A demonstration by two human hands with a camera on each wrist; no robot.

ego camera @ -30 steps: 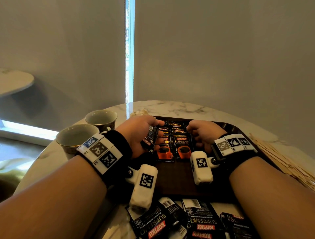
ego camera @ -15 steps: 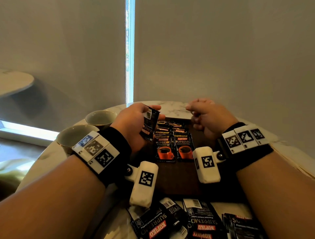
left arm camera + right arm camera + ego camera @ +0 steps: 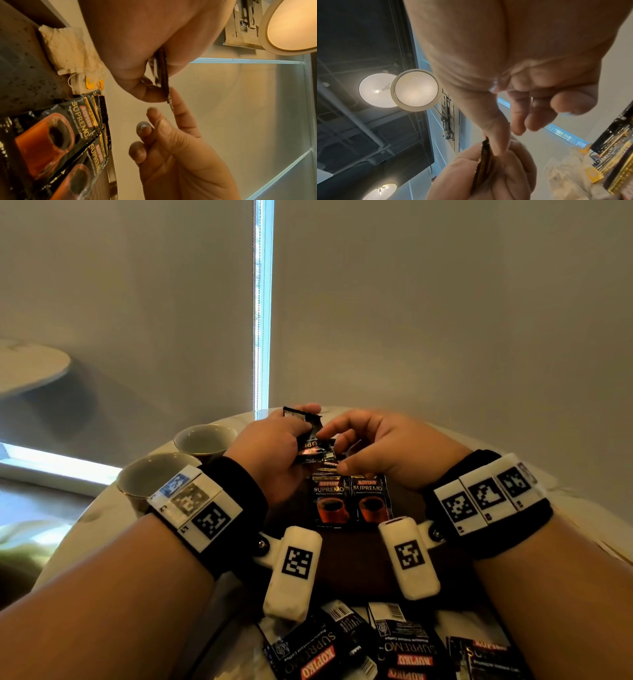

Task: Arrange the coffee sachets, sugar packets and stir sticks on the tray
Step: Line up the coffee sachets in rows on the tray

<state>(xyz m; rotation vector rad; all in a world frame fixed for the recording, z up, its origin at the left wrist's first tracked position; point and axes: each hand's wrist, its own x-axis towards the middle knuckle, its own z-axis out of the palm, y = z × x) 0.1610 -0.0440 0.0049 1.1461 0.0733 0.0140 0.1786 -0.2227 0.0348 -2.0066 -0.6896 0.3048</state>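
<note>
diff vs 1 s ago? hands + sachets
The left hand lifted off the tray, taking its held coffee sachets up and away. The right hand rose, opened, and now touches their edge with its fingers. The sachet rows on the tray, the loose sachets and the cups stayed put.

Left hand [image 3: 274, 446] now lifted off tray rows, holding coffee sachet [image 3: 310, 436] higher over far sachets. Right hand [image 3: 380, 450], earlier fisted on tray then raised apart, now closes in, index fingertip touching held sachet.
</note>
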